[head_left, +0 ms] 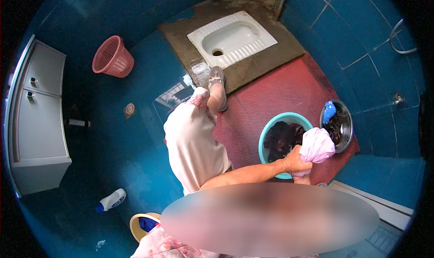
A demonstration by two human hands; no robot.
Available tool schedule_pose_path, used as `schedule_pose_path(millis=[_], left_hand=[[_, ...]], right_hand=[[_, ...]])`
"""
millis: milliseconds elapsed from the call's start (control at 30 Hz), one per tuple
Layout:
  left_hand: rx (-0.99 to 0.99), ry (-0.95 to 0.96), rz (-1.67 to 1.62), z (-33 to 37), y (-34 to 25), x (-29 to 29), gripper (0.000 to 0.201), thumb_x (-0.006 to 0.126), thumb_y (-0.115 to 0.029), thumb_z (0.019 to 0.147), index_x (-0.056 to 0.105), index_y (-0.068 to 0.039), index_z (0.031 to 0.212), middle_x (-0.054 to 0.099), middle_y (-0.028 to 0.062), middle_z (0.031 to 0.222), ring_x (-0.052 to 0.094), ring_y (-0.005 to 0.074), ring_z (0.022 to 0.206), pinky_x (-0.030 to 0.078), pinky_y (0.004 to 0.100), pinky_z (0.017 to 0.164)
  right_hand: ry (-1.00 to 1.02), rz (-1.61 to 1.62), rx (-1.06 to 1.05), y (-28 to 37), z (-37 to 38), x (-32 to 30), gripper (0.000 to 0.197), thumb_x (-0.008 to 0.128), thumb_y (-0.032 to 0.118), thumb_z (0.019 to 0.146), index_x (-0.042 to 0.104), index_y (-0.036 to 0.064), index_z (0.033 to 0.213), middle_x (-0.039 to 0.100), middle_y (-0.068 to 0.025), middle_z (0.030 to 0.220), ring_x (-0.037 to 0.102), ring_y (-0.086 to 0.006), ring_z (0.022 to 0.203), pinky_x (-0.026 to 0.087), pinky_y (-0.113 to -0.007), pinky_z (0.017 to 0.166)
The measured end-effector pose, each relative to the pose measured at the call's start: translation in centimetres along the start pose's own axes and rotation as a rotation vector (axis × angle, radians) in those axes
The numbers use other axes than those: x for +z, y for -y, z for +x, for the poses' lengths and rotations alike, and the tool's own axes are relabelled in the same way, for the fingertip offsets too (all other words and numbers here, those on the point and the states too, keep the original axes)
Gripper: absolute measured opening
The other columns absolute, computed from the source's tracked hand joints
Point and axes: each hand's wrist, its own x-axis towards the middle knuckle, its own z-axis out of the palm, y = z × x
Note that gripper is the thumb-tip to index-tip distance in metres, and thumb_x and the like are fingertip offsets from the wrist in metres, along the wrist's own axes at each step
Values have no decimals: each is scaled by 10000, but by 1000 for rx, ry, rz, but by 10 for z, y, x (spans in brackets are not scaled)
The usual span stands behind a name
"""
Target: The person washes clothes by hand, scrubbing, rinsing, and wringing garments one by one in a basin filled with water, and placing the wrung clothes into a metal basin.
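My left hand (294, 161) is wrapped round a bunched pale pink cloth (318, 145), whose puffed end sticks out past the fist. Just below it, my right hand (302, 180) shows only in part, closed on the lower end of the same cloth. A blurred patch hides the right forearm. Both hands are over the near right rim of a turquoise basin (261, 145) holding dark wet clothes (282, 140). Beside it, to the right, a steel basin (347, 138) contains dark cloth and a blue piece (329, 111).
The basins stand on a red mat (244, 122). Farther off is a white squat toilet (235, 36). A pink basket (113, 57), a floor drain (130, 109), a white bottle (113, 199) and a cream bucket (135, 226) are left. A tap (398, 99) juts from the right wall.
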Motion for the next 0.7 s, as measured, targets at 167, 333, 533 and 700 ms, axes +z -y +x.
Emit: schedule_pose_path(millis=[167,333,533,700], left_hand=[[0,-41,-25,-3,8,3,265,622,-146,601,598,29,797,608,172,688,609,217,646,480,346,659],[-200,-31,-68,4,5,-5,437,627,-172,623,577,35,1004,634,171,904,611,228,878,465,330,799],[-310,-174,-147,15,23,-13,540,653,-226,651,540,37,1109,612,167,1046,581,237,979,440,334,866],[-541,-61,-75,21,32,-15,588,613,-407,745,540,26,1136,604,115,1055,570,203,957,433,329,869]], right_hand=[[15,-13,3,-8,-9,4,651,497,556,842,383,135,1326,443,-62,1318,420,-248,1215,351,-476,990],[10,-10,-9,0,-9,4,662,493,564,840,371,141,1336,429,-60,1333,405,-257,1229,346,-487,990],[66,53,30,10,-28,-4,667,500,545,849,352,126,1347,410,-67,1349,377,-262,1252,323,-484,1014],[54,12,-54,-5,-30,-26,714,622,500,772,378,128,1330,434,-65,1330,391,-268,1240,299,-484,1040]])
